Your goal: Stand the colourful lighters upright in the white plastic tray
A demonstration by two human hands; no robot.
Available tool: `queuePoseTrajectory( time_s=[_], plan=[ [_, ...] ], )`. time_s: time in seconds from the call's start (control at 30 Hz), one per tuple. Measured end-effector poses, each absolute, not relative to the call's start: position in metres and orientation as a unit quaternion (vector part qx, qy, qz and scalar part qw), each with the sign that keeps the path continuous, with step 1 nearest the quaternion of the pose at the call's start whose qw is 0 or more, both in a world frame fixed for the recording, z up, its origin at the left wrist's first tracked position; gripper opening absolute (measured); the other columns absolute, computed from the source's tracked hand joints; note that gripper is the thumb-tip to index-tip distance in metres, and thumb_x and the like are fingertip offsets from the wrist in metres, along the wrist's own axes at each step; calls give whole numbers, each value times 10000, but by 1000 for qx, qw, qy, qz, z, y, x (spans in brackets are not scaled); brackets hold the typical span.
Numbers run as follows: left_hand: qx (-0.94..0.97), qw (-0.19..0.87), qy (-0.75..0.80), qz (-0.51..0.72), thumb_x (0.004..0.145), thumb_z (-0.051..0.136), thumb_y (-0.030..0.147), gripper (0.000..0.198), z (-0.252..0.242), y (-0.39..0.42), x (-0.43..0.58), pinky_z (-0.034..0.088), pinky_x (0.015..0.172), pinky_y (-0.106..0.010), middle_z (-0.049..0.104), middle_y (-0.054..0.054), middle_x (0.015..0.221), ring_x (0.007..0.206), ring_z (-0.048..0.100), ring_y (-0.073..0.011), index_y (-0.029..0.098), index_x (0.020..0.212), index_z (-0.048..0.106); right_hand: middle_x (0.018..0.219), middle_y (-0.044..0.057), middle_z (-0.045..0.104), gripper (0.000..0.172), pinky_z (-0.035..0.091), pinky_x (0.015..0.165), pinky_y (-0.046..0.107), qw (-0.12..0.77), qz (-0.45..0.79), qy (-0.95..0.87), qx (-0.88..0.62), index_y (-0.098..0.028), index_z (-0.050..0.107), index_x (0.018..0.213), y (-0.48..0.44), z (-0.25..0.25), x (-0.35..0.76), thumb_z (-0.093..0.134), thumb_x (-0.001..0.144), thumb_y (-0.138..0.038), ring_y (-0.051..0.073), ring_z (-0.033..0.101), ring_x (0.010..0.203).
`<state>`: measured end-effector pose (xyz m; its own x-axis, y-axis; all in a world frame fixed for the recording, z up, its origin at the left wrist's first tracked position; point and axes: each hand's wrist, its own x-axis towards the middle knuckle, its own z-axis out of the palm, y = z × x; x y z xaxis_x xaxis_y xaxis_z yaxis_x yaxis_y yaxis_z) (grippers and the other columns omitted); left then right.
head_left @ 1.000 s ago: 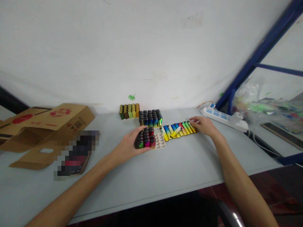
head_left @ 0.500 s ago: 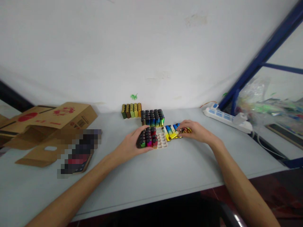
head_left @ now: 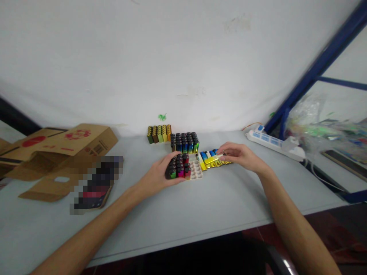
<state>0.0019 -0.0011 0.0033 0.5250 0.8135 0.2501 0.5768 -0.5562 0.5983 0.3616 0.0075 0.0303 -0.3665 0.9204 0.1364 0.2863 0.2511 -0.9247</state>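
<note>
My left hand (head_left: 160, 172) is wrapped round the left side of a block of upright lighters (head_left: 180, 171) with dark tops and green, pink and red bodies. They stand in a white tray (head_left: 196, 170) whose right-hand cells show bare. Between the fingertips of my right hand (head_left: 236, 154) is a shiny yellow lighter (head_left: 212, 159), tilted and held above a row of lying blue, white and gold lighters (head_left: 219, 164). Part of that row is hidden under the hand.
Behind the tray stand a block of blue-green lighters (head_left: 185, 143) and a block of gold and green ones (head_left: 159, 134). An opened cardboard box (head_left: 86, 141) and a blurred-out phone (head_left: 99, 189) lie left. At right are a power strip (head_left: 275, 144) and blue frame (head_left: 315, 72).
My right hand has lifted slightly with the yellow lighter, which now sits higher over the row and shows more plainly. The left hand keeps its place on the block.
</note>
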Motion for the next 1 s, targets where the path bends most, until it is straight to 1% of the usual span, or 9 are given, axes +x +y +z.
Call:
queuePoseTrajectory(
  time_s=[0.1, 0.23, 0.33, 0.47, 0.6, 0.7, 0.8, 0.87, 1.0],
  plan=[
    [843, 227, 414, 258, 850, 781, 588, 802, 3, -1, 2, 526, 1135, -436, 661, -94, 1439, 1267, 676, -298, 259, 1503, 451, 1037, 86, 749, 419, 587, 822, 359, 350, 469, -691, -426, -187, 759, 1056, 4, 35, 359, 857, 809, -511, 224, 699, 938],
    [841, 228, 417, 260, 841, 788, 577, 823, 3, 0, 2, 506, 1164, -463, 642, -106, 1473, 1310, 655, -312, 257, 1514, 439, 904, 45, 752, 432, 561, 741, 315, 287, 509, -698, -415, -173, 748, 1140, 0, 36, 352, 826, 852, -486, 178, 675, 806],
    [840, 233, 415, 261, 844, 783, 579, 824, 2, 0, 1, 492, 1180, -472, 628, -110, 1488, 1328, 643, -312, 257, 1516, 432, 988, 55, 776, 403, 556, 741, 288, 247, 530, -713, -388, -176, 743, 1158, 0, 31, 342, 809, 875, -455, 161, 688, 827],
    [839, 231, 417, 263, 836, 784, 573, 829, 2, 0, 2, 489, 1180, -495, 633, -113, 1482, 1319, 646, -319, 257, 1518, 433, 1136, 86, 790, 397, 590, 846, 318, 218, 548, -724, -358, -180, 747, 1161, -1, 21, 331, 817, 868, -439, 183, 731, 951],
    [838, 231, 418, 263, 831, 784, 580, 838, 2, 0, 2, 479, 1192, -491, 628, -119, 1489, 1336, 637, -321, 251, 1517, 432, 1151, 86, 796, 382, 601, 846, 325, 199, 526, -747, -354, -193, 761, 1182, -1, 15, 327, 797, 886, -432, 190, 741, 951],
    [837, 236, 419, 260, 830, 787, 574, 837, 3, -1, 2, 487, 1185, -488, 632, -123, 1487, 1335, 640, -323, 242, 1514, 437, 1057, 73, 800, 383, 590, 793, 309, 211, 517, -748, -359, -192, 760, 1181, -2, 18, 328, 792, 891, -441, 180, 733, 876],
    [837, 233, 419, 264, 826, 790, 571, 828, 4, -1, 3, 492, 1182, -493, 632, -120, 1489, 1338, 641, -326, 245, 1506, 449, 952, 47, 757, 386, 568, 759, 304, 228, 503, -752, -359, -194, 747, 1115, -6, 26, 328, 809, 867, -483, 171, 695, 817],
    [837, 232, 417, 268, 826, 792, 565, 825, 3, -1, 3, 486, 1189, -494, 628, -120, 1495, 1342, 638, -325, 245, 1506, 451, 914, 22, 699, 377, 530, 703, 283, 215, 481, -770, -359, -198, 707, 1000, -9, 31, 327, 832, 835, -513, 153, 641, 772],
    [837, 237, 415, 267, 827, 795, 561, 829, 3, -1, 2, 483, 1190, -490, 630, -113, 1492, 1335, 640, -321, 253, 1513, 444, 723, -61, 489, 505, 322, 556, 250, 135, 378, -834, -378, -214, 516, 764, -13, 30, 320, 875, 759, -570, 110, 424, 631]
  ],
)
